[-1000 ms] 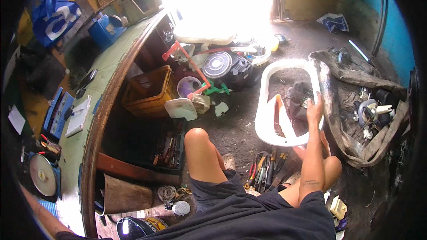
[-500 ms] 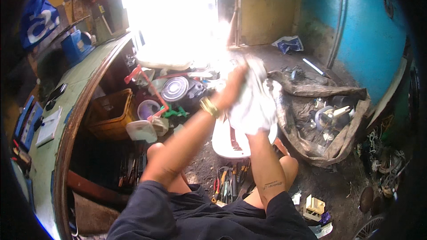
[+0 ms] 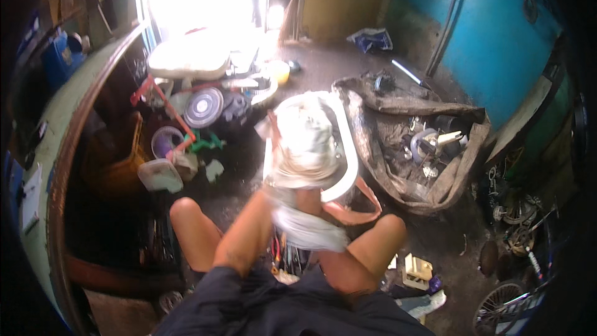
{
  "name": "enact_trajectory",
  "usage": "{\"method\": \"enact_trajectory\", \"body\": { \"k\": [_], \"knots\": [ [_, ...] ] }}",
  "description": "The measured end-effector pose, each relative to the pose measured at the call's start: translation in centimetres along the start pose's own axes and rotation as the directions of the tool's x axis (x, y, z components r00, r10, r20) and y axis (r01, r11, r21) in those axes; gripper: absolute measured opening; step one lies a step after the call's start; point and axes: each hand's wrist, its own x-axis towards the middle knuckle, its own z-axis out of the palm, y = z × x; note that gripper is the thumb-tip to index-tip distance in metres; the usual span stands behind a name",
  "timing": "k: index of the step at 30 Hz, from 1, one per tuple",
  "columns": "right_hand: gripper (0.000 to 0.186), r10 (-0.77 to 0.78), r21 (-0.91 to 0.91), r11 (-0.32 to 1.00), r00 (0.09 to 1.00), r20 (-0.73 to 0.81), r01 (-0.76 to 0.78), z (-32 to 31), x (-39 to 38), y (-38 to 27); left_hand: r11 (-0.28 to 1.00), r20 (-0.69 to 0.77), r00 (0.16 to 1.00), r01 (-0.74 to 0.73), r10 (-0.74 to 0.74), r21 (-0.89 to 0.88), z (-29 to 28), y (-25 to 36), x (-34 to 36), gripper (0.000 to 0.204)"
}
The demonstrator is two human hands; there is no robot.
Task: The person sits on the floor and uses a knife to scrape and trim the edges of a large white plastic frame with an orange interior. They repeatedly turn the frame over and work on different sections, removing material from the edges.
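Note:
I sit low with both bare knees in view. A bunched white cloth point(image 3: 303, 143) is held up in front of me, and its lower end point(image 3: 308, 231) hangs near my lap. My left hand point(image 3: 268, 191) and my right hand point(image 3: 309, 200) are both buried in the cloth, so the fingers are mostly hidden and blurred. Behind the cloth a white oval basin point(image 3: 349, 155) lies on the dark floor. An orange strap point(image 3: 357, 214) curls by the basin's near end.
A brown sack point(image 3: 460, 162) holding metal parts lies open to the right, below a blue wall point(image 3: 497, 43). Hand tools point(image 3: 280, 256) lie between my legs. Plastic tubs point(image 3: 158, 174) and a round lid point(image 3: 203, 106) crowd the left. A bicycle wheel point(image 3: 497, 311) sits bottom right.
My right hand has left the basin. Both hands came together on the white cloth and drew it in toward my lap. The view swung to the right.

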Motion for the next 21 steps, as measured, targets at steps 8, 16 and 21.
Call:
{"method": "enact_trajectory", "body": {
  "k": [8,16,21],
  "knots": [
    [0.051,0.243,0.022,0.97,0.969,-0.034,-0.243,-6.0,4.6,3.9,0.567,0.389,0.916,0.374,-0.101,-0.734,-0.8,3.3,-8.5,0.099],
    [0.049,-0.198,-0.447,0.822,0.913,0.357,0.353,1.8,-3.2,-2.1,0.952,0.003,0.994,0.108,-0.112,-0.286,-4.8,-4.6,-2.1,0.08],
    [0.048,-0.12,-0.525,0.787,0.916,0.383,0.323,5.5,-0.1,1.7,0.954,0.142,0.946,0.28,-0.293,0.102,-4.3,-7.4,-11.2,0.067]
  ]
}}
